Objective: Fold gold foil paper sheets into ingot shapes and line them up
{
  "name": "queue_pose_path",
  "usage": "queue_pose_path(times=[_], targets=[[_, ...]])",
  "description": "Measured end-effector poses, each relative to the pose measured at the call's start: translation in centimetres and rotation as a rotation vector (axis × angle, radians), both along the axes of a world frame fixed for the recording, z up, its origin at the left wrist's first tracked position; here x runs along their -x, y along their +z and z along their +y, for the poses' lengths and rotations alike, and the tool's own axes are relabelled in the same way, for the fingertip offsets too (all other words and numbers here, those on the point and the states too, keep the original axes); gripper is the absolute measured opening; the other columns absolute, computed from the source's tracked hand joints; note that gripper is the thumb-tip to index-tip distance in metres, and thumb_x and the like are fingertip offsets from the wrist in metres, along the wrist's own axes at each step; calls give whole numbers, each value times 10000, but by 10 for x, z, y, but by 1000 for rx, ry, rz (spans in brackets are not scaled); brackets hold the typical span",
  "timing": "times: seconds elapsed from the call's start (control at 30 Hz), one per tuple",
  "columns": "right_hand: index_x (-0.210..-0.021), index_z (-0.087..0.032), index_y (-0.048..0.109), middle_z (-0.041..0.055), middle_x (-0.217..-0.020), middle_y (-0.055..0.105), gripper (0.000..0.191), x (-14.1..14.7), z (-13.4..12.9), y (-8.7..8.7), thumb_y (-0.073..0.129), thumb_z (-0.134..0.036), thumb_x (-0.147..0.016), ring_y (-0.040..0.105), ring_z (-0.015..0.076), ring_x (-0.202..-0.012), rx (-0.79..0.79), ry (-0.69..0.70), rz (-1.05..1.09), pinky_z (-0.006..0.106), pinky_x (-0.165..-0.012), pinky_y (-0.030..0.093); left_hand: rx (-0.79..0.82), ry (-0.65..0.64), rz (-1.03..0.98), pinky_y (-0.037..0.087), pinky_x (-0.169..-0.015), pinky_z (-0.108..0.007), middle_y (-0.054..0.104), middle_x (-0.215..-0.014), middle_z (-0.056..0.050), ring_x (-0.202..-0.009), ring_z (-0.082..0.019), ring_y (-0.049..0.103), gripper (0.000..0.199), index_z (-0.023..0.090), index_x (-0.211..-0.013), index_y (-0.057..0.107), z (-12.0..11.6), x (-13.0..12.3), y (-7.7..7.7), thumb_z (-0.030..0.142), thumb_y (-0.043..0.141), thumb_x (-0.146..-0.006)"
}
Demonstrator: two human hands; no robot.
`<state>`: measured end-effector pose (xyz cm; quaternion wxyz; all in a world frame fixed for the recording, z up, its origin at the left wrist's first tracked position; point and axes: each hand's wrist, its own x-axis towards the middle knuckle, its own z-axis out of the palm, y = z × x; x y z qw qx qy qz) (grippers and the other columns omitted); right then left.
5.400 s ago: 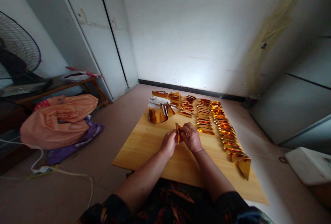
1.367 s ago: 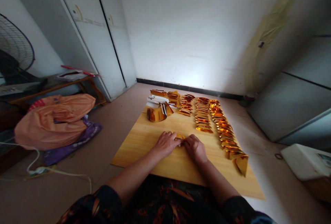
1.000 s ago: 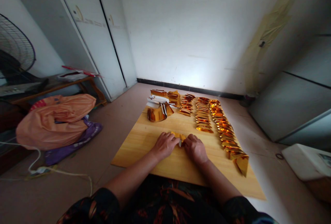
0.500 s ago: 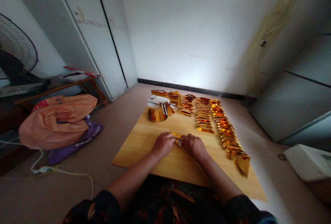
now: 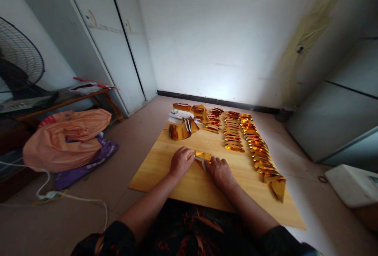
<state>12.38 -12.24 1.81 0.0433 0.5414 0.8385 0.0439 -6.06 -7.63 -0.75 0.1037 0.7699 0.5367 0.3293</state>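
Observation:
A piece of gold foil paper (image 5: 203, 155) with a pale underside lies partly folded on the wooden board (image 5: 165, 161). My left hand (image 5: 181, 162) pinches its left end between thumb and fingers. At the other end, my right hand (image 5: 220, 171) has its fingers closed on the lower right corner. Beyond them sits a curved stack of gold foil sheets (image 5: 180, 130). Rows of folded gold foil pieces (image 5: 233, 130) run along the board's right half, the outermost row (image 5: 258, 147) ending in a loose-looking flap.
White paper bundles (image 5: 181, 115) lie at the board's back left. An orange plastic bag (image 5: 67, 141) and a purple bag (image 5: 85, 167) rest on the floor at left, near a white cable (image 5: 85, 198). A white box (image 5: 352, 185) stands at right.
My left hand has shifted slightly left and my right hand slightly down, so the hands are farther apart. More of the gold foil paper shows between them.

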Motion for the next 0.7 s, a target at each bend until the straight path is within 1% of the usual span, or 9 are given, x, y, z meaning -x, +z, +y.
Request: queue_pose_path(times=[0.07,0.13,0.23,0.3,0.4,0.5,0.7], targets=[[-1171,-190,538,142,-1018,579,302,0,0,1,387,-161,-911,552,228,-878,-1,-3,-9,357,-733,400,74,106,86,434,-813,-297,660,-929,-49,-910,-184,575,178,198,-943,687,4,-3,5,252,621,-788],[-1162,-194,543,137,-1009,580,299,0,0,1,386,-160,-911,555,225,-872,-5,-6,-12,352,-728,397,150,153,162,412,-811,-323,662,-939,-46,-944,-208,560,186,222,-926,702,7,-9,9,310,641,-774],[-1158,-197,544,132,-1005,582,296,0,0,2,394,-156,-907,556,220,-871,-2,-7,-6,344,-726,395,215,191,188,379,-805,-333,663,-940,-35,-973,-217,539,167,252,-870,712,9,-19,14,365,630,-779],[-1158,-197,543,133,-1006,583,297,0,0,3,396,-151,-905,556,218,-871,3,-10,-2,343,-727,395,244,216,183,362,-795,-331,661,-925,-30,-965,-214,536,147,250,-822,706,9,-25,15,366,627,-778],[-1165,-198,538,135,-1015,583,298,-1,1,3,395,-155,-907,559,219,-871,3,-7,3,347,-728,399,265,241,168,344,-775,-323,664,-893,-17,-937,-206,548,77,233,-781,678,8,-31,14,291,630,-764],[-1149,-197,543,134,-1010,584,286,0,1,1,388,-166,-911,566,229,-863,-5,-7,1,358,-722,406,248,217,151,337,-764,-312,676,-847,-4,-896,-189,570,45,221,-762,663,9,-34,11,214,618,-756],[-1137,-194,541,134,-997,584,281,1,2,-2,378,-155,-912,566,227,-867,-18,-12,3,360,-724,409,195,78,80,357,-792,-295,704,-845,15,-872,-156,594,134,247,-785,705,13,-29,2,146,625,-747]])
